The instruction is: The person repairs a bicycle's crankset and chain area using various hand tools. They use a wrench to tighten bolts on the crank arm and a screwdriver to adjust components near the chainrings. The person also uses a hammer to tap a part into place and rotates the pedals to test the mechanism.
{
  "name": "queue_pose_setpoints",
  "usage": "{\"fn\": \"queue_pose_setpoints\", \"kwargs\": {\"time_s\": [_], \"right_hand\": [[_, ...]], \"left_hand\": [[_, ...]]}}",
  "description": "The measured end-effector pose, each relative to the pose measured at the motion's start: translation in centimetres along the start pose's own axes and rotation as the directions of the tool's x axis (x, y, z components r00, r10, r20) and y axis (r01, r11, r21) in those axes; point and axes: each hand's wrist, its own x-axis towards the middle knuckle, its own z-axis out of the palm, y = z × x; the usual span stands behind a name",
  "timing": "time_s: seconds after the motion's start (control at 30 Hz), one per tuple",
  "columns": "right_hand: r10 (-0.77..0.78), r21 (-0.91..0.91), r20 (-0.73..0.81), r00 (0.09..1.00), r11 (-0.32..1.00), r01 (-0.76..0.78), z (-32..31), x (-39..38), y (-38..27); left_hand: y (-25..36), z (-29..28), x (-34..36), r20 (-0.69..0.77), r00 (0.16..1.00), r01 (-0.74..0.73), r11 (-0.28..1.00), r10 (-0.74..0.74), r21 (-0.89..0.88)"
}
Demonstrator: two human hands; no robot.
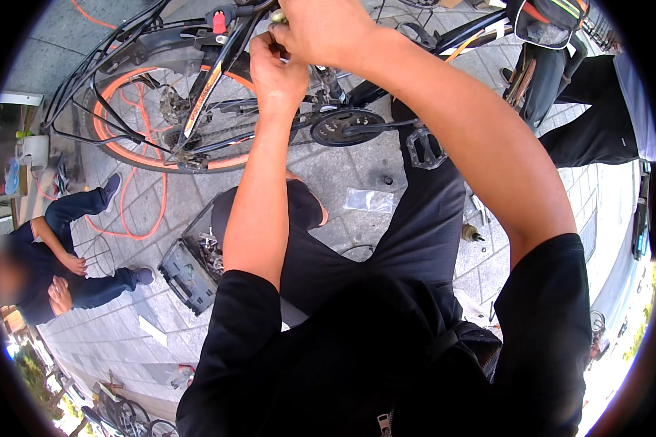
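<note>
My left hand (pixel 278 79) and my right hand (pixel 319 30) meet at the top middle, over a black bicycle frame (pixel 208 93) with orange and white markings. The left fingers are bent and pressed together, touching the right hand. My right fingers are curled beside a small yellow-green piece (pixel 278 16) that is partly cut off by the picture's edge. What sits between the fingers of either hand is hidden. Below them are the bike's black chainring (pixel 348 128) and pedal (pixel 426 150); its orange-rimmed wheel (pixel 100 116) lies to the left.
An open toolbox (pixel 188 278) with metal parts stands left of my legs. An orange hose (pixel 162 215) loops over the paving. A clear plastic bag (pixel 369 200) lies between my knees. One person (pixel 33 273) sits at left; another's dark trousers (pixel 590 120) show at right.
</note>
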Motion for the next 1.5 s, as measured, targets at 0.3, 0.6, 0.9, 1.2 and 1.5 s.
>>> {"fn": "queue_pose_setpoints", "kwargs": {"time_s": [0.3, 0.6, 0.9, 1.2, 1.5], "right_hand": [[-0.096, -0.157, 0.218, 0.971, 0.979, 0.132, -2.5, 0.7, -1.5], [-0.140, -0.150, 0.067, 0.988, 0.977, 0.148, 1.3, 1.0, 0.1], [-0.107, -0.083, 0.203, 0.973, 0.989, 0.126, 0.1, 0.3, -1.6], [-0.150, -0.099, 0.306, 0.940, 0.977, 0.188, -0.3, 0.5, -0.6], [-0.132, -0.078, 0.355, 0.925, 0.982, 0.170, -0.6, 0.5, -0.6]], "left_hand": [[-2.1, -1.2, 0.4, 0.163, 0.987, -0.004, 0.998, 0.014, -0.059], [-1.2, -0.3, -0.7, 0.123, 0.991, -0.015, 0.978, 0.041, -0.206], [-2.5, -0.2, -0.3, 0.007, 0.998, -0.061, 0.995, 0.062, -0.082], [-6.4, -1.0, -6.5, 0.331, 0.815, 0.468, 0.877, -0.476, 0.109], [-6.5, -1.0, -5.3, 0.514, 0.705, 0.455, 0.867, -0.489, 0.201]]}}
